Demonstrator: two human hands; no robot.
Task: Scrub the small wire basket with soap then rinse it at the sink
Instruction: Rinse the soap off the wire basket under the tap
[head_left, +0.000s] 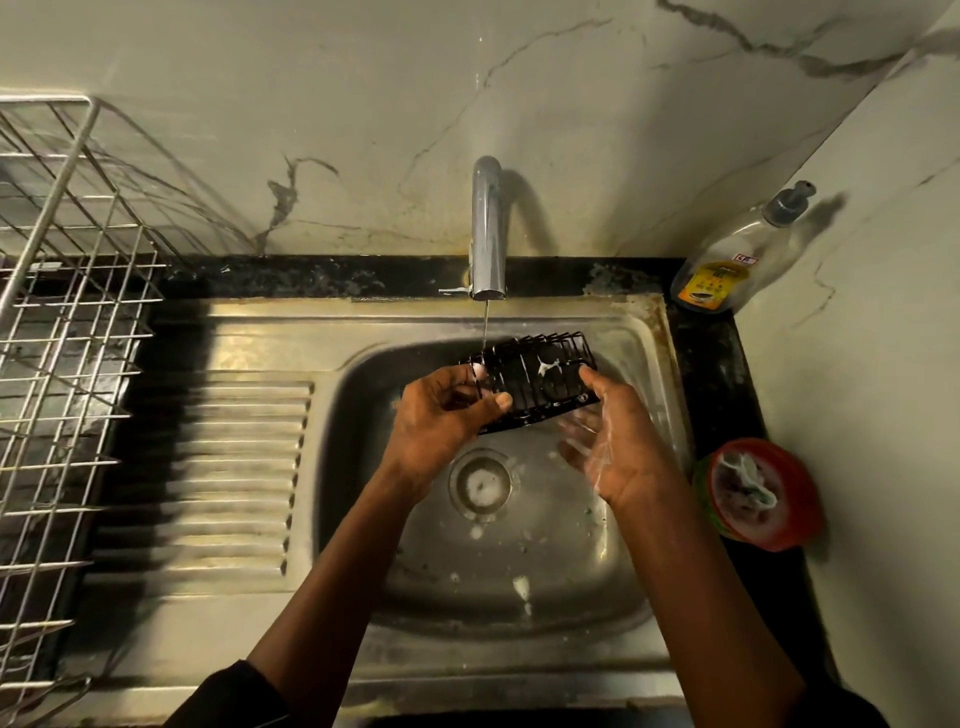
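wall (363, 78): pale marble, grey veins, behind tap (488, 228) | side wall (857, 338): same marble, right of tap, meeting in a corner | counter (311, 275): black strip along tap's base | rack (62, 312): wire, far left of tap | light: dim, yellowish, tap's shadow falling rightward on wall

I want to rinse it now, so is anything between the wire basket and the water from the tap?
Nothing visible: both hands hold the wire basket over the sink, and the thin stream from the tap already reaches its left end.
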